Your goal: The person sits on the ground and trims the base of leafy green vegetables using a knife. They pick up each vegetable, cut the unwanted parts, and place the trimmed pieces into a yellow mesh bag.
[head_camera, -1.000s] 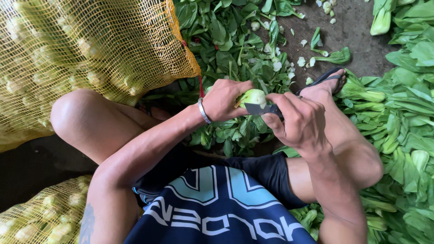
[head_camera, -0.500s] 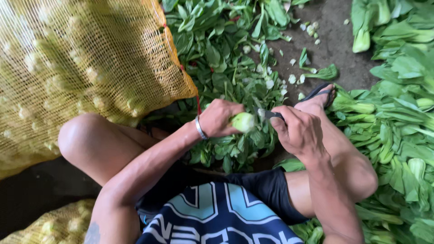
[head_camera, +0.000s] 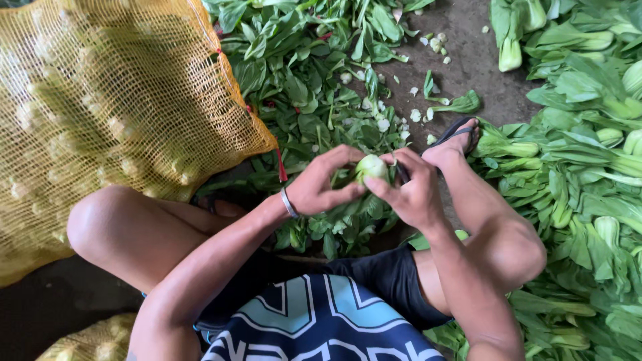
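Observation:
My left hand [head_camera: 324,186] grips a small pale green trimmed bok choy [head_camera: 371,167] in front of my knees. My right hand [head_camera: 412,190] is closed around a dark-handled knife [head_camera: 400,174], of which only a sliver shows between the fingers. Its fingertips press against the right side of the vegetable. A metal bracelet [head_camera: 288,202] circles my left wrist. Both hands hover above a heap of cut green leaves [head_camera: 314,100] on the ground.
A large yellow mesh sack [head_camera: 114,113] full of pale trimmed heads lies at the left, and another one [head_camera: 93,341] at the bottom left. Whole bok choy plants [head_camera: 575,174] are piled at the right. My sandalled foot [head_camera: 455,144] rests on the dark floor [head_camera: 468,60] among white stem scraps.
My two hands have closed in on the vegetable. The knife, seen pointing left from my right hand before, is now mostly hidden behind the fingers. The view has shifted slightly.

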